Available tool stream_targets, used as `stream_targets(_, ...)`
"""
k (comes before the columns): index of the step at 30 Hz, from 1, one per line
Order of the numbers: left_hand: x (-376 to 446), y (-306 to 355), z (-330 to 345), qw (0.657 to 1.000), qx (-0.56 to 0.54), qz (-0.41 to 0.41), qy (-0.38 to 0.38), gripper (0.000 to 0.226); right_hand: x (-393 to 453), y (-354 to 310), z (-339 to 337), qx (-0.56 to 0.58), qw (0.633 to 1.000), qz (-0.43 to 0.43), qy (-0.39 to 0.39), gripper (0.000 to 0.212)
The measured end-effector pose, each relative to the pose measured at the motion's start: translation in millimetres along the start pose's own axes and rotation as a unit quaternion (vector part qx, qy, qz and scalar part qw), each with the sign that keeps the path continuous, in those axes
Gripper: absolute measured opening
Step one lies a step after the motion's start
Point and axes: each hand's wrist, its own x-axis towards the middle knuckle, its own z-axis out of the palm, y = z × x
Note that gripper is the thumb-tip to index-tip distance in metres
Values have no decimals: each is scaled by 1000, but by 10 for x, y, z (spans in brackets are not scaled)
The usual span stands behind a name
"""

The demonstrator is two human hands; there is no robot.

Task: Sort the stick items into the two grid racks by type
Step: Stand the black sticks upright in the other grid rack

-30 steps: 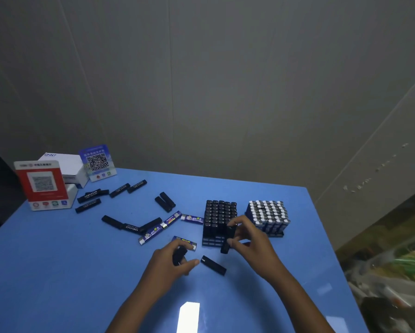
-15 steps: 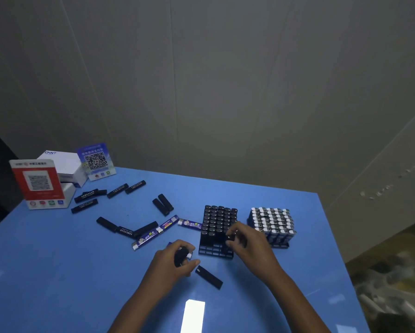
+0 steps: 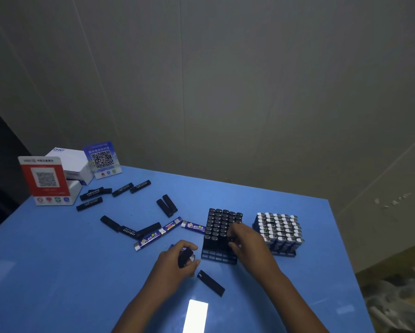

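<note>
Black sticks fill the black rack (image 3: 219, 257), where the right hand (image 3: 247, 243) pinches one at its near right corner. Left of that rack, the left hand (image 3: 177, 260) grips another black stick (image 3: 185, 257).

One head view looks forward and down at the table (image 3: 57, 272), racks low at center-right.

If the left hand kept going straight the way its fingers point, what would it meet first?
Probably the near front of the black grid rack. The left hand, gripping a black stick, points right and slightly away; depth is hard to judge from this one view.
</note>
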Motion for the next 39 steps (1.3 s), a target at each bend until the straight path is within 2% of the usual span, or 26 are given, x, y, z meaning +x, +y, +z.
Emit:
stream_targets(7,-27,1,12,1000,-15,-11,7,23,7,8,180,-39,999,-28,16,20)
stream_targets(12,-27,-8,21,1000,-18,-16,4,24,28,5,234,-96,995,-41,7,6)
stream_targets(16,-47,-3,3,1000,-23,-15,0,25,65,-9,283,-98,994,-35,23,13)
stream_targets(19,-65,10,-6,1000,-21,-9,-7,26,74,-15,261,-89,995,-45,24,4)
stream_targets(22,-56,29,-7,1000,-17,-1,-12,27,70,-33,188,-34,999,-35,12,6)
stream_targets(25,-21,46,18,1000,-2,5,-12,28,18,-139,62,85,996,13,13,10)
stream_targets(30,50,135,145,999,42,7,-27,32,-111,-342,-110,300,952,59,-30,9)
stream_targets(33,62,287,232,996,79,14,-28,30,-170,-408,-147,337,939,59,-41,9)
stream_targets(39,84,319,385,996,64,49,-43,30,-274,-403,-150,334,939,69,-32,17)
